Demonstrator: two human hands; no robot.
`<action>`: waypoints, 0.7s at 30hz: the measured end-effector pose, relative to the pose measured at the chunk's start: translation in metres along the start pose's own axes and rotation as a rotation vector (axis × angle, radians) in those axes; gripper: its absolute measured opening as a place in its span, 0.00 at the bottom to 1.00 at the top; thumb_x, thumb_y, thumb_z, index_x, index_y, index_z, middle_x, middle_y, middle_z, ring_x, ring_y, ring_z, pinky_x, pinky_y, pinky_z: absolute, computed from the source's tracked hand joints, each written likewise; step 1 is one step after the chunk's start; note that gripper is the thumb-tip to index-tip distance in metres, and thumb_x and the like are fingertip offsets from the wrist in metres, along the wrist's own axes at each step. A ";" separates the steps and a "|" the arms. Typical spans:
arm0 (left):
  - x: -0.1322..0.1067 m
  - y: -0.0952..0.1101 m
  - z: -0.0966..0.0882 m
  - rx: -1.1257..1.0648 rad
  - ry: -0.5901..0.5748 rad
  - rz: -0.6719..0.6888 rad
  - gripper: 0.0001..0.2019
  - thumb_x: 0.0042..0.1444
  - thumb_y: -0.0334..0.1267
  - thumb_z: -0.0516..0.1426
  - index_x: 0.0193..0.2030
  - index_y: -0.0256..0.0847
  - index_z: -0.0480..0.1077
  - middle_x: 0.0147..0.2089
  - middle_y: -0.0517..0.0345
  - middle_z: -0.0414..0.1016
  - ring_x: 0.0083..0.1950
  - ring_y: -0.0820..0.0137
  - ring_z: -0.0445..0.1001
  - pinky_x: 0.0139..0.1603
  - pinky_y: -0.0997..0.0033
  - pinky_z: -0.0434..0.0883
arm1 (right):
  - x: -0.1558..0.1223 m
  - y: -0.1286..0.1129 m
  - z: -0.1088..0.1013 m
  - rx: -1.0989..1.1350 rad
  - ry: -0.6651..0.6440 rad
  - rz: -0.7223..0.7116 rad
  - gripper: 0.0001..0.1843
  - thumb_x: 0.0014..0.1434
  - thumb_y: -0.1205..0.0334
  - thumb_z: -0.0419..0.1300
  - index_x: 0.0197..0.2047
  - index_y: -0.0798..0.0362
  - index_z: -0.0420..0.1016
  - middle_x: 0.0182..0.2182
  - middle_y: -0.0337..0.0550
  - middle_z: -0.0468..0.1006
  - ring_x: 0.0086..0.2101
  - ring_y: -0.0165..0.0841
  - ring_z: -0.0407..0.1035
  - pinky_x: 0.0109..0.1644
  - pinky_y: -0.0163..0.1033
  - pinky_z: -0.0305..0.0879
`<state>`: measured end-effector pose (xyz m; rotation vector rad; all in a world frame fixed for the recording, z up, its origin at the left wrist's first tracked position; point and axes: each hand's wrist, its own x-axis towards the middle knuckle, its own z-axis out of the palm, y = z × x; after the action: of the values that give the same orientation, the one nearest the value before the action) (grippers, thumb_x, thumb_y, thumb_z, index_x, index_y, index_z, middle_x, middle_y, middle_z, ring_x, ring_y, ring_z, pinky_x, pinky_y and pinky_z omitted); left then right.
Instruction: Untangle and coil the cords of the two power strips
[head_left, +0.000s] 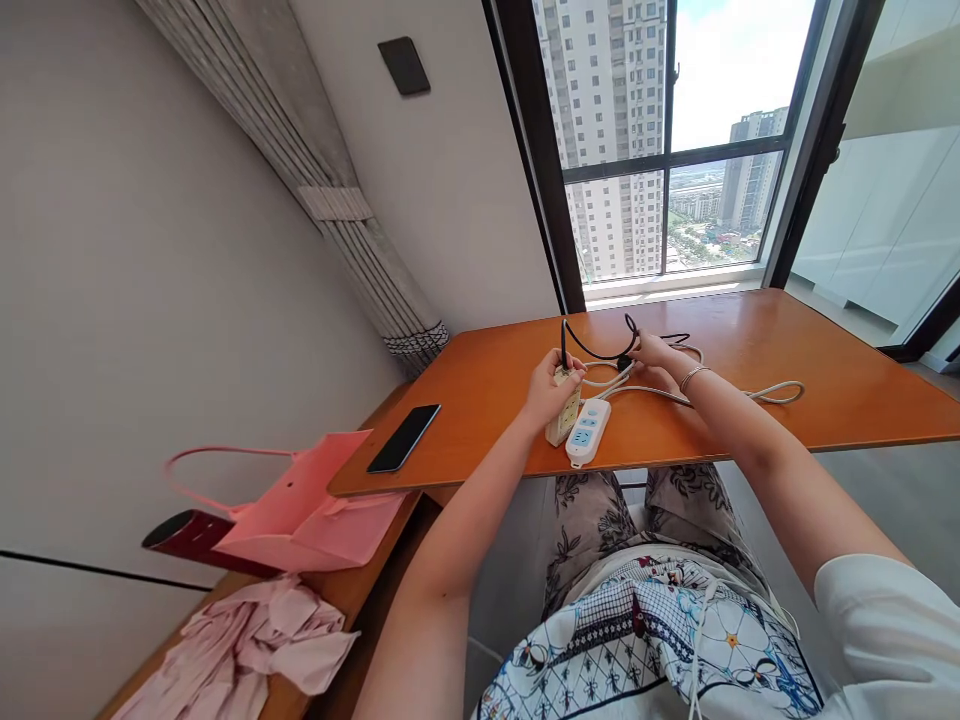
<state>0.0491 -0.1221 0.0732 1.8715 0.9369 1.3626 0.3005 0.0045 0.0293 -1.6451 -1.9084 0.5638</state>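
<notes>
Head view: both bare arms reach forward over the orange-brown table [840, 400]. Near its front edge a white power strip [587, 437] lies with blue socket faces; any writing on it is too small to read. Just beside it, the left hand [553, 390], with the forearm stretched forward and slightly to the right, closes its fingers around the far part of a beige power strip [564, 412]. A black cable [592, 352] rises at that far end. A little farther, the right hand [651, 352], wearing a bracelet [694, 376], comes in from the right, palm downward, and pinches this cable between its fingertips.
</notes>
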 end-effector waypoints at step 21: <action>-0.001 0.002 0.002 -0.021 0.014 -0.025 0.15 0.45 0.45 0.62 0.32 0.45 0.58 0.36 0.58 0.73 0.38 0.68 0.70 0.43 0.66 0.67 | -0.035 0.048 -0.080 0.064 0.028 -0.009 0.29 0.51 0.77 0.60 0.55 0.51 0.62 0.51 0.52 0.80 0.46 0.36 0.76 0.48 0.40 0.72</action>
<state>0.0515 -0.1238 0.0738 1.8316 0.9464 1.3673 0.3921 -0.0253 0.0543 -1.5955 -1.8577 0.5883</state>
